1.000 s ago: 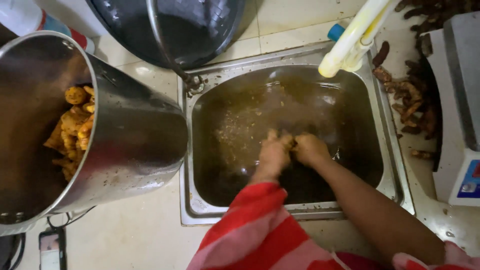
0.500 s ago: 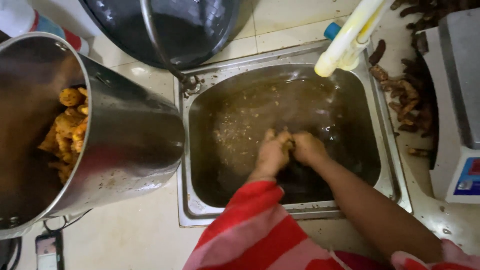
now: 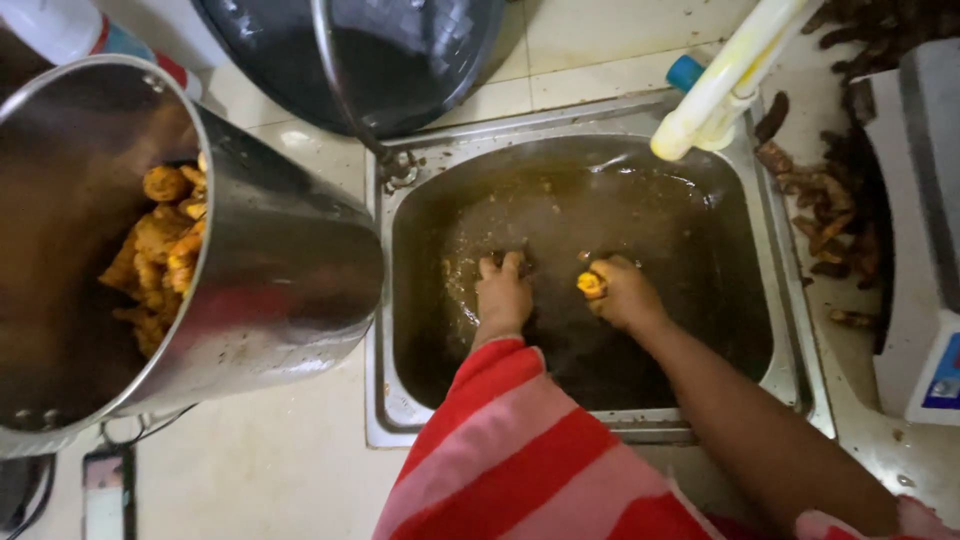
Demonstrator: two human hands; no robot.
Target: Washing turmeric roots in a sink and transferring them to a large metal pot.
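Your hands, pressed together in the murky brown water half a second ago, have now drawn apart: your left hand [image 3: 503,295] lies flat with fingers spread on the bottom of the square stainless-steel sink [image 3: 400,420], while your right hand [image 3: 625,295] closes around a small peeled bright-orange root piece [image 3: 590,285] at its nine o'clock, lifted clear of the water. One scrubbed piece appears ready. At the sink's nine o'clock, the tall tilted steel pot [image 3: 290,290] holds a heap of cleaned orange-yellow root pieces [image 3: 160,250]. Dark unwashed roots [image 3: 825,215] lie piled on the counter at three o'clock.
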